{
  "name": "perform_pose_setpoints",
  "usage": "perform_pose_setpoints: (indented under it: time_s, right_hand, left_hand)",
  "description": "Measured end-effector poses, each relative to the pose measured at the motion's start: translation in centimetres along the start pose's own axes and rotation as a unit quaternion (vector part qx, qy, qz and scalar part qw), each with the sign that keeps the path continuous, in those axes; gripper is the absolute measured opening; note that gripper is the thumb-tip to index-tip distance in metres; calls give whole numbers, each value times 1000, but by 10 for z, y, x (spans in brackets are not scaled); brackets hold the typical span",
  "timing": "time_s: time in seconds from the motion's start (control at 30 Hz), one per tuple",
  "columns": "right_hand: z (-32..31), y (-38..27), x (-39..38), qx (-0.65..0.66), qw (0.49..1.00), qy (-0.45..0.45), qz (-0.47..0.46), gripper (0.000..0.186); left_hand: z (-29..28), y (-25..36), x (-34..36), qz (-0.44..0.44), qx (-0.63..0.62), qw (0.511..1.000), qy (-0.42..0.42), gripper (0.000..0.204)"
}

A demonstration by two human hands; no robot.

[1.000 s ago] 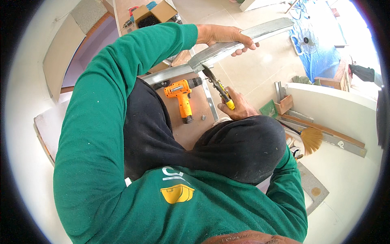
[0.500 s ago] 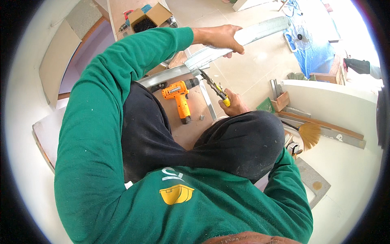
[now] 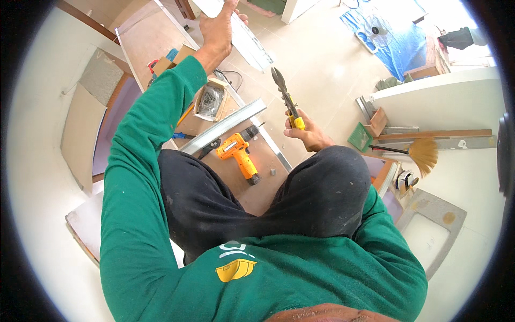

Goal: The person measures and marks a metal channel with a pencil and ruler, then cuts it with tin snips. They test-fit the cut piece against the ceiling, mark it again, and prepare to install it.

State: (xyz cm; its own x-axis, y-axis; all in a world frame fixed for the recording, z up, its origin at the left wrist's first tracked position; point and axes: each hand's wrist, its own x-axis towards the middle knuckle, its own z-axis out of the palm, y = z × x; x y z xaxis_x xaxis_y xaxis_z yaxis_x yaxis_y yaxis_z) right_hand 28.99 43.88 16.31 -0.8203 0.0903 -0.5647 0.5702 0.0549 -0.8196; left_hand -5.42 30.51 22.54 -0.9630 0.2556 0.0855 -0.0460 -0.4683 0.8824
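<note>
My left hand is raised at the top of the view, gripping a silvery metal channel. My right hand, beyond my right knee, holds yellow-handled metal snips pointed upward, their head apart from the raised channel. An orange cordless drill lies on a brown board between my knees. Another short metal channel rests just beyond the drill, with a dark tool near its left part. A small box of loose fasteners sits behind it.
A long board with a cardboard box runs at upper left. A fan stands on blue sheeting at upper right, by a dark item. A straw broom, green dustpan and metal lengths lie beside the right wall.
My left hand has lifted the metal channel up and away from the snips and the lying channel. My right hand still holds the snips. The view has shifted slightly.
</note>
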Motion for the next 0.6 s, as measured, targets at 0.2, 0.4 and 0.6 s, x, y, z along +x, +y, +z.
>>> perform_pose_setpoints:
  time_s: [0.2, 0.4, 0.6]
  right_hand:
    - [7, -3, 8, -38, 999, 21, -14, 69]
    - [12, 2, 13, -50, 998, 38, 8, 75]
    - [11, 9, 12, -27, 998, 51, 16, 79]
  left_hand:
    - [4, 1, -7, -14, 15, 1000, 8, 49]
    - [11, -4, -18, -13, 39, 999, 12, 51]
    - [18, -8, -20, -8, 34, 999, -5, 49]
